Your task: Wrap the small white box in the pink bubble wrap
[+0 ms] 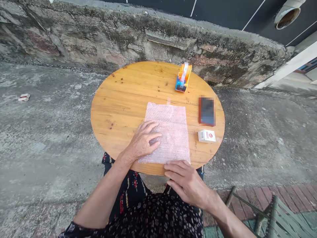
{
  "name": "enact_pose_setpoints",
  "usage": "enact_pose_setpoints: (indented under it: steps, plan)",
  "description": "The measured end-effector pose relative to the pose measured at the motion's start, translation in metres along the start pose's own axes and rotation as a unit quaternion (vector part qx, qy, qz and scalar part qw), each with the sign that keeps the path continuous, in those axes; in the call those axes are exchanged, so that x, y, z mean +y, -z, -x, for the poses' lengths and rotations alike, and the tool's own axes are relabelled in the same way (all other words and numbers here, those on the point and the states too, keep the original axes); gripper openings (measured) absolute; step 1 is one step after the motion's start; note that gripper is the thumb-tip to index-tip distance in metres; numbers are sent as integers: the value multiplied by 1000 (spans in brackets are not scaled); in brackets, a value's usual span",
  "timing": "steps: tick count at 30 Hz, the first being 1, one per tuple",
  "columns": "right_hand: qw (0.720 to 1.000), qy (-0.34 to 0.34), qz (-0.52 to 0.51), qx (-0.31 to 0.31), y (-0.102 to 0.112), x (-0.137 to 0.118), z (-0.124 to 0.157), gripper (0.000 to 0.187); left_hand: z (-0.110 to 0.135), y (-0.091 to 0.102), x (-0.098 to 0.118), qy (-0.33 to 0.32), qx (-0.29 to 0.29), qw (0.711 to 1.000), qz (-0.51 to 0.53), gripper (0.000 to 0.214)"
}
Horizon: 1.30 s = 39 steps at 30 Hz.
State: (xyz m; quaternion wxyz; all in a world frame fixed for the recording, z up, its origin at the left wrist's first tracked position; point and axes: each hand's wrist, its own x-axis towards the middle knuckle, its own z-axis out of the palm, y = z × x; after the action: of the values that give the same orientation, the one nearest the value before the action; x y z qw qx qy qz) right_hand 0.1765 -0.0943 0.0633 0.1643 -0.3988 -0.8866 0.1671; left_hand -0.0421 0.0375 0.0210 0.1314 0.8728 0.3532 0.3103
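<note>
A pinkish sheet of bubble wrap (170, 132) lies flat on the round wooden table (119, 109), close to its front edge. My left hand (145, 138) rests on the sheet's left side with the fingers spread. At the lower right corner of the sheet, my right hand (184, 180) lies over the table edge, its fingers stretched out and touching the sheet's near border. Neither hand grips anything that I can see. A small strip of clear tape (168, 101) shows just beyond the sheet's far edge.
At the table's far side stands an orange and blue tape dispenser (183, 77). A dark, pixelated flat object with a red edge (207, 111) lies at the right, beyond a small white box (206, 136). Behind runs a stone wall (123, 39); a green chair (282, 215) stands lower right.
</note>
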Motion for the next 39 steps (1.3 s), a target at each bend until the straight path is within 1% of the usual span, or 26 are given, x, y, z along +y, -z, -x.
enact_pose_setpoints:
  steps: [1, 3, 5, 6, 7, 9, 11, 13, 15, 17, 19, 22, 24, 26, 28, 30, 33, 36, 39]
  plan:
    - [1000, -5, -5, 21, 6, 3, 7, 25, 0, 1, 0, 1, 1, 1000, 2, 24]
    - [993, -48, 32, 100, 22, 18, 19, 27, 0, 2, 1, -1, 11, 1000, 8, 24]
    - [971, -125, 107, 174, 41, 41, 25, 32, 0, 3, 1, -3, 33, 999, 13, 24]
    - [957, -165, 139, 195, 50, 55, 27, 38, 1, 3, 2, -1, 43, 999, 15, 24]
    - [947, -192, 162, 202, 58, 68, 28, 47, 1, 3, 2, 4, 51, 999, 16, 24]
    - [938, -226, 184, 191, 69, 91, 30, 58, 1, 4, 2, 18, 59, 998, 13, 24]
    - [941, -237, 177, 165, 71, 107, 30, 64, 0, 4, 3, 30, 63, 998, 8, 23]
    - [947, -235, 158, 149, 69, 117, 31, 62, 0, 3, 3, 37, 69, 997, 6, 22]
    - [950, -233, 141, 152, 65, 123, 33, 54, 0, 3, 3, 46, 77, 996, 5, 23]
    - [948, -237, 129, 170, 63, 125, 34, 47, 0, 3, 2, 63, 83, 995, 5, 23]
    - [944, -240, 116, 196, 65, 122, 35, 44, 0, 2, 2, 78, 87, 993, 6, 23]
    - [938, -246, 82, 231, 72, 108, 27, 45, 0, 2, 1, 87, 93, 992, 13, 22]
    - [936, -249, 58, 241, 75, 93, 15, 47, -1, 3, 1, 88, 97, 991, 17, 21]
    - [945, -227, 42, 230, 73, 79, -4, 48, -1, 3, 1, 91, 101, 990, 21, 21]
    - [962, -180, 29, 202, 66, 69, -25, 46, 0, 3, 2, 96, 104, 990, 26, 21]
    - [975, -131, 13, 178, 57, 65, -45, 46, 0, 3, 2, 100, 108, 989, 29, 22]
    - [983, -82, -4, 166, 43, 66, -68, 46, 0, 2, 0, 100, 116, 988, 29, 22]
    - [986, -72, 0, 151, 35, 70, -80, 46, -1, 1, -1, 98, 114, 988, 25, 24]
    - [988, -71, 4, 138, 31, 71, -83, 46, -1, 0, -2, 98, 107, 989, 18, 25]
